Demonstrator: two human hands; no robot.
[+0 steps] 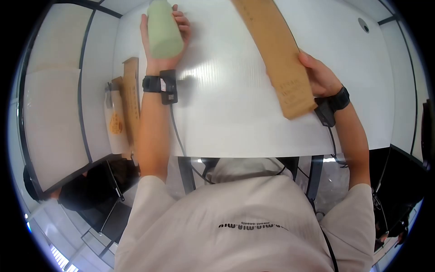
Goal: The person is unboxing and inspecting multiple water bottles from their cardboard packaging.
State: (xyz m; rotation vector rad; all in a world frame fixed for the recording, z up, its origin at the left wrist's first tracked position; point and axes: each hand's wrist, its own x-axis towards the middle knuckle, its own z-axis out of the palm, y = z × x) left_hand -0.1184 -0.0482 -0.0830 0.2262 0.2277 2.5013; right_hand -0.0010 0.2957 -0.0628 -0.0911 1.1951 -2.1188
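Note:
At the far left of the table, my left hand (182, 27) is wrapped round a pale green bottle (165, 34), its fingers curled along the right side. The bottle's base points toward me, and its top runs up to the frame's edge. My right hand (321, 76) grips a long, narrow piece of brown cardboard (278, 56) by its right edge. Small printed lettering shows near the cardboard's near end, while its far end leaves the frame. Fingertips of the right hand peek out on its left side.
Against the left partition stand more brown cardboard (131, 99) and a whitish package (117, 124) with an orange print. White panels (56, 109) flank the white table (217, 131). Cables run from both wrist devices. Parts of other people appear beyond the panels.

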